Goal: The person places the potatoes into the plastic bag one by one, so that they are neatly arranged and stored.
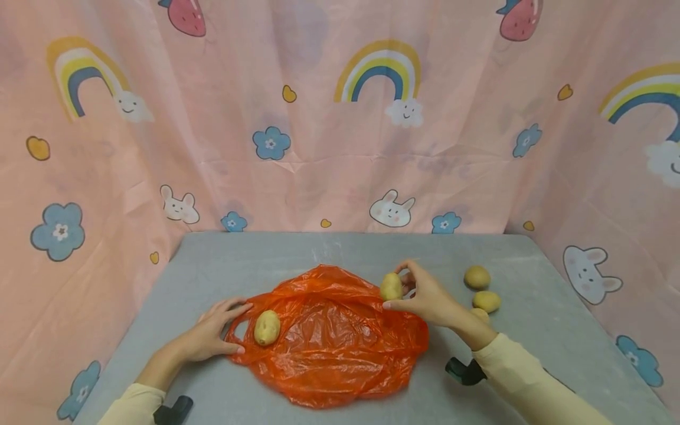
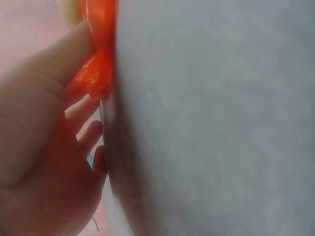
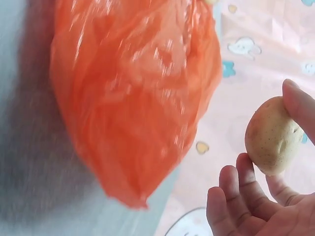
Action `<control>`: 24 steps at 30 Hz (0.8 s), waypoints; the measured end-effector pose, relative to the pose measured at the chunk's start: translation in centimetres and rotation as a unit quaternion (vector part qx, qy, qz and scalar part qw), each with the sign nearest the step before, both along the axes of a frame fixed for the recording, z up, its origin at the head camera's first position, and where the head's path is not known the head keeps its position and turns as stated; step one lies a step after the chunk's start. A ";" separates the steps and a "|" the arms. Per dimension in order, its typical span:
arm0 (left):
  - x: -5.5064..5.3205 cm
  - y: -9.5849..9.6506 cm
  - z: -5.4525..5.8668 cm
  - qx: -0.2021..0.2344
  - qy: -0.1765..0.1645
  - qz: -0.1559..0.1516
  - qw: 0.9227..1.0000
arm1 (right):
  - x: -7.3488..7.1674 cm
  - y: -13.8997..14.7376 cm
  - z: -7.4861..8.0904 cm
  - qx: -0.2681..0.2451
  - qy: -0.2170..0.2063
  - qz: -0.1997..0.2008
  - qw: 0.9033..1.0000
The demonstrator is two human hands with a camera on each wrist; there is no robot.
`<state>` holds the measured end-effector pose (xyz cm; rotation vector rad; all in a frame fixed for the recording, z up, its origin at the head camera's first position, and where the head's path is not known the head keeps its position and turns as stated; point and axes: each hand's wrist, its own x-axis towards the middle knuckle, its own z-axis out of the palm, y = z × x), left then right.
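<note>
An orange plastic bag (image 1: 332, 354) lies spread on the grey table. At its left end my left hand (image 1: 209, 333) rests on the handle, thumb and fingers spread apart; the left wrist view has the thumb (image 2: 74, 51) against the orange plastic (image 2: 101, 69). One potato (image 1: 267, 328) sits on the bag beside this hand. Over the bag's right upper part, my right hand (image 1: 425, 295) pinches another potato (image 1: 391, 287) between thumb and fingers. The right wrist view shows this potato (image 3: 273, 136) held clear of the bag (image 3: 133, 98).
To the right of the bag lie three potatoes: one farthest back (image 1: 477, 277), one in the middle (image 1: 486, 301), and a nearer one (image 1: 480, 314) partly hidden by the right forearm. A pink printed curtain (image 1: 329, 177) surrounds the table (image 1: 255, 254) at the back and sides.
</note>
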<state>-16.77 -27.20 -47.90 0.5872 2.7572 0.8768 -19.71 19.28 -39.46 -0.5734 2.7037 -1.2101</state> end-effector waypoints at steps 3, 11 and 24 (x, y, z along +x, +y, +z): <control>0.0 0.0 0.0 0.002 0.001 0.000 1.000 | 0.3 -0.8 0.0 -0.008 -0.011 0.001 1.000; 0.1 0.0 0.1 -0.001 -0.001 0.000 1.000 | 0.8 -3.0 -0.5 -0.032 -0.037 0.012 0.999; 0.0 0.0 0.0 -0.002 -0.003 0.000 1.000 | 1.3 -6.1 -0.6 -0.032 -0.051 0.006 0.998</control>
